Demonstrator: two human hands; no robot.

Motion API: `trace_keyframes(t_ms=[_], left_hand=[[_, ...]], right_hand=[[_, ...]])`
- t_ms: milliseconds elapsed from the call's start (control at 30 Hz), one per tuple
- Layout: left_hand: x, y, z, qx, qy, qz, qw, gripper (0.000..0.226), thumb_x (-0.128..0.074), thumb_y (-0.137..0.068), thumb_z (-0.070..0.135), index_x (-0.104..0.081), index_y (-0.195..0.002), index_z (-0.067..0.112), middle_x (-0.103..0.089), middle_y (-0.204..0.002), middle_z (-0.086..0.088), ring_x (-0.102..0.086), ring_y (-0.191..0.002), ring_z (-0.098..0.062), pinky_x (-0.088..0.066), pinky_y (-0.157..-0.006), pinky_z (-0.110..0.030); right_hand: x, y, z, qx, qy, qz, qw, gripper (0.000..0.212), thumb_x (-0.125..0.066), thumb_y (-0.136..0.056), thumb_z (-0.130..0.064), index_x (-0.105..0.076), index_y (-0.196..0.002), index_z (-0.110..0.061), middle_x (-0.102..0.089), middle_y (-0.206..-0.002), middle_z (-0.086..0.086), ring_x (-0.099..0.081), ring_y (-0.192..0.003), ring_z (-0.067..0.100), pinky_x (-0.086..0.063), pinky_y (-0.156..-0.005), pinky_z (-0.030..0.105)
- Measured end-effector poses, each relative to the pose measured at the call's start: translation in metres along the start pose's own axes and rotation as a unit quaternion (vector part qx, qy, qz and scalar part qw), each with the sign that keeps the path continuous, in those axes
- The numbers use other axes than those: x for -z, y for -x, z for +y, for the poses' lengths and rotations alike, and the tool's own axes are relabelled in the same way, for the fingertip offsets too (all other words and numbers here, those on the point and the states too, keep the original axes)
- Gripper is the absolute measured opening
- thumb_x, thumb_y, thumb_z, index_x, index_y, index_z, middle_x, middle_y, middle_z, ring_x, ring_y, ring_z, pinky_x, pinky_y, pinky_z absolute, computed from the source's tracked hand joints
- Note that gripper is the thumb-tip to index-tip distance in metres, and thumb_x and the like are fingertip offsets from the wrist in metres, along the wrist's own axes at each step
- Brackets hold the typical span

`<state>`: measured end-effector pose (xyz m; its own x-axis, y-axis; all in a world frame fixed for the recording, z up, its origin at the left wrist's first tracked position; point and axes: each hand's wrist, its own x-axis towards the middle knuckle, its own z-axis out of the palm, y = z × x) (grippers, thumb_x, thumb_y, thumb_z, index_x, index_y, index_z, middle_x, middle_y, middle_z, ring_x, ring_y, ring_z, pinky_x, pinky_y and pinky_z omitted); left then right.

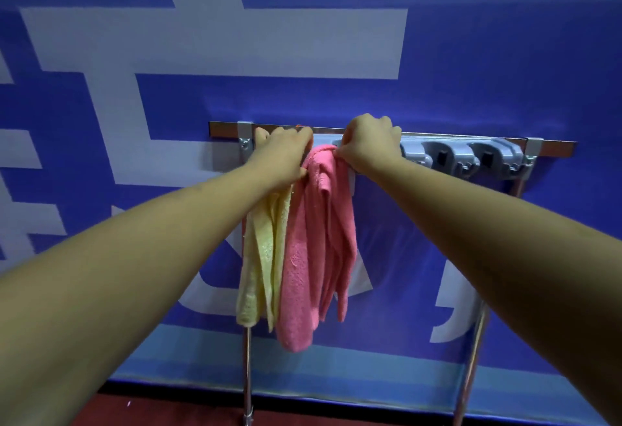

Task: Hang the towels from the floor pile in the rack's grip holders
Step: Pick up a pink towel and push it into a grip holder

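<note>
Single head-worn wide-angle view; faces forward, slightly down, near rack (484, 156) against blue wall (471, 55).

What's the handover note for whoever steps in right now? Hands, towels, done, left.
Left hand: over the yellow towel's top, fingertips against the pink towel; grip unclear.
Right hand: fingers curled, pinching the pink towel's bunched top at the rack.
Yellow towel: hangs at the rack's left end, its top hidden by the hand.
Pink towel: hangs beside it, between the hands; its seating is not visible.
Left to do: confirm the pink towel holds, then release. Two grip holders on the right are empty. The floor pile is out of view.
</note>
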<state>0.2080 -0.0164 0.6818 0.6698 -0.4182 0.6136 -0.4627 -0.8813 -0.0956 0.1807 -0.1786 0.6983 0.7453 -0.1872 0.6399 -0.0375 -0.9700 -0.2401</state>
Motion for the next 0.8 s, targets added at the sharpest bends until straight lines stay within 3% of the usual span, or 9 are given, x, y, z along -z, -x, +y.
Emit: trace_keyframes(t_ms=[100, 200, 267, 367, 500, 600, 700, 800], left_hand=[[-0.002, 0.011, 0.000, -0.021, 0.061, 0.081, 0.995, 0.021, -0.065, -0.082, 0.018, -0.055, -0.099, 0.017, -0.059, -0.101, -0.005, -0.052, -0.101, -0.030, -0.034, -0.085, -0.041], [0.002, 0.025, 0.002, -0.015, 0.220, 0.046, 0.974, 0.016, -0.061, -0.084, 0.015, -0.063, -0.100, 0.015, -0.068, -0.098, -0.002, -0.062, -0.095, -0.024, -0.046, -0.082, -0.031], [0.004, 0.033, 0.008, 0.013, 0.272, -0.001, 0.962, 0.027, -0.058, -0.085, 0.029, -0.065, -0.109, 0.018, -0.070, -0.102, 0.001, -0.065, -0.097, -0.019, -0.050, -0.087, -0.030], [0.007, 0.042, 0.017, 0.052, 0.307, -0.020, 0.950, 0.050, -0.053, -0.079, 0.046, -0.060, -0.123, 0.025, -0.070, -0.107, 0.003, -0.066, -0.099, -0.017, -0.052, -0.093, -0.035], [0.005, 0.047, 0.024, 0.087, 0.326, -0.046, 0.940, 0.044, -0.059, -0.090, 0.029, -0.051, -0.133, 0.025, -0.066, -0.105, 0.001, -0.062, -0.089, -0.020, -0.048, -0.080, -0.030], [0.004, 0.056, 0.025, 0.101, 0.381, -0.064, 0.917, 0.041, -0.058, -0.087, 0.030, -0.051, -0.127, 0.025, -0.068, -0.112, -0.003, -0.065, -0.096, -0.023, -0.052, -0.089, -0.039], [0.001, 0.075, 0.025, 0.128, 0.411, -0.097, 0.897, 0.041, -0.060, -0.082, 0.035, -0.053, -0.118, 0.016, -0.068, -0.103, -0.008, -0.063, -0.085, -0.024, -0.052, -0.083, -0.042], [-0.012, 0.105, 0.026, 0.162, 0.436, -0.133, 0.875, 0.063, -0.063, -0.071, 0.049, -0.051, -0.125, 0.019, -0.065, -0.112, -0.004, -0.065, -0.106, -0.026, -0.054, -0.093, -0.049]], right_hand=[[0.009, 0.015, 0.005, 0.064, -0.022, 0.018, 0.998, 0.017, -0.060, -0.088, -0.020, -0.075, -0.095, -0.017, -0.070, -0.096, 0.008, -0.055, -0.102, 0.035, -0.039, -0.076, 0.036], [0.012, 0.036, 0.004, 0.075, -0.119, -0.017, 0.990, 0.027, -0.048, -0.080, -0.018, -0.074, -0.085, -0.011, -0.073, -0.090, 0.010, -0.064, -0.088, 0.034, -0.055, -0.073, 0.041], [0.015, 0.046, 0.002, 0.080, -0.124, -0.032, 0.989, 0.038, -0.039, -0.073, -0.027, -0.071, -0.081, -0.010, -0.072, -0.084, 0.010, -0.063, -0.083, 0.034, -0.053, -0.076, 0.041], [0.013, 0.058, 0.002, 0.114, -0.029, -0.051, 0.992, 0.043, -0.034, -0.076, -0.031, -0.073, -0.089, -0.019, -0.073, -0.087, 0.007, -0.064, -0.091, 0.033, -0.039, -0.091, 0.038], [0.005, 0.073, 0.000, 0.173, 0.082, -0.020, 0.981, 0.034, -0.034, -0.087, -0.031, -0.066, -0.093, -0.021, -0.052, -0.072, -0.003, -0.057, -0.098, 0.026, -0.023, -0.090, 0.041], [0.001, 0.082, 0.000, 0.187, 0.058, -0.055, 0.979, 0.024, -0.041, -0.093, -0.027, -0.060, -0.102, -0.015, -0.062, -0.091, 0.005, -0.057, -0.104, 0.027, -0.025, -0.097, 0.044], [0.000, 0.100, 0.008, 0.177, 0.020, -0.052, 0.983, 0.022, -0.045, -0.089, -0.026, -0.059, -0.101, -0.013, -0.065, -0.091, 0.006, -0.057, -0.102, 0.028, -0.031, -0.095, 0.043], [-0.002, 0.131, 0.017, 0.108, -0.053, -0.091, 0.988, 0.027, -0.047, -0.088, -0.026, -0.061, -0.107, -0.013, -0.067, -0.093, 0.008, -0.058, -0.095, 0.034, -0.036, -0.086, 0.043]])
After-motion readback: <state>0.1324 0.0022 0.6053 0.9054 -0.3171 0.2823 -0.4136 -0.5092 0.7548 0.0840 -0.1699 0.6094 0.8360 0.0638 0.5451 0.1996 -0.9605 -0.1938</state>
